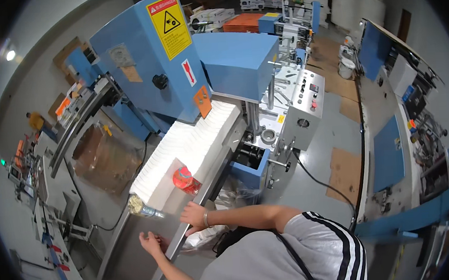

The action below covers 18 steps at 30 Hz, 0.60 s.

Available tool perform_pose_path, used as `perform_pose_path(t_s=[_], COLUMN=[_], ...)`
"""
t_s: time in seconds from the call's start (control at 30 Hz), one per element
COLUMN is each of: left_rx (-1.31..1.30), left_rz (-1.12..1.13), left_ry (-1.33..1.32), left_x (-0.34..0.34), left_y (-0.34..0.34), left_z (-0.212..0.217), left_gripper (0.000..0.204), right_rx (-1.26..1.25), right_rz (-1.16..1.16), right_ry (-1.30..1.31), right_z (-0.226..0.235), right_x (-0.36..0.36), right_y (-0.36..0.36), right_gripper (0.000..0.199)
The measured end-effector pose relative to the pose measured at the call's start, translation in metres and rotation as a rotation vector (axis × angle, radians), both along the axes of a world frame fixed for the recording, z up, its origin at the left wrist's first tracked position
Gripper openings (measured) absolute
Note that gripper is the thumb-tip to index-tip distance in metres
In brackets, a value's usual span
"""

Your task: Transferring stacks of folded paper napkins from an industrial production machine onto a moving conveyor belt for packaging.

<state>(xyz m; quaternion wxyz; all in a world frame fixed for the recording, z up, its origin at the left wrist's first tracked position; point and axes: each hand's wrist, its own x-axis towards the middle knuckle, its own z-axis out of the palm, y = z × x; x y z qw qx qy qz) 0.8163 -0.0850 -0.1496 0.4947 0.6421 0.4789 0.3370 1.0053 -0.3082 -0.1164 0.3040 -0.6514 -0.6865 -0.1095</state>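
A long row of white folded paper sheets (183, 148) stands packed along a metal trough (123, 251) that runs out from a blue machine. My right hand (194, 217), with a bracelet at its wrist, lies on the trough's near rim with its fingers stretched out. Lower down, my left hand (150, 243) hovers over the bare metal, palm up and fingers apart, holding nothing. A red and clear plastic package (185, 180) sits against the row's near side. By the row's front end lies a clear-and-blue wrapped item (146, 210) with a pale yellowish top; its kind is unclear.
The blue machine housing (146, 57) with a warning label rises over the row. Right of it stand a control box (305, 108) with a red button and a black cable (321, 180) on the floor. A plastic-covered brown box (105, 153) is at left; a person (38, 122) stands farther back.
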Motion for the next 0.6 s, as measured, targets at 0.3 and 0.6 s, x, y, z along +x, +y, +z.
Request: perform_pose_path(t_s=[0.3,0.6], left_rx=[-0.180,-0.291], left_rz=[0.600,0.583], left_ry=[-0.391,-0.475], left_x=[-0.032,-0.022], left_y=[0.033,0.018], left_z=[-0.005,-0.001], left_gripper=[0.030,0.009], right_rx=[-0.069,-0.179], right_rz=[0.009,-0.048], right_ry=[-0.034,0.114], right_z=[0.002,0.011], right_x=[-0.003,-0.004], right_y=[0.003,-0.007], right_gripper=[0.056,0.051])
